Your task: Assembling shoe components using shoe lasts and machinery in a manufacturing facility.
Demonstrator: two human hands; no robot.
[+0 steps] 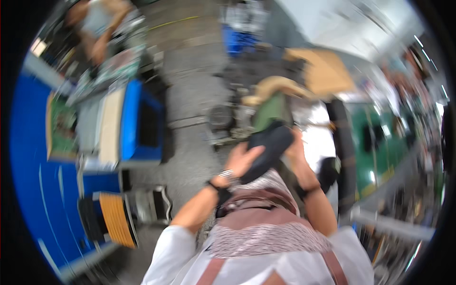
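Between my hands, in front of my body, is a black elongated thing, rounded and shaped like a shoe; blur hides its details. My left hand grips its left side, thumb lying across the top and fingers partly hidden. At its far right end my right hand is closed against the side, its fingertips hidden or smeared. Just beyond stands a green piece with a tan curved part over it. A second black thing lies beside my right wrist, on a bright white surface.
A blue-sided cart and an orange-slatted chair stand to the left. Dark machinery is ahead. On the right runs a green-topped bench with black pieces. Another person is at the far left, and a blue crate stands farther back.
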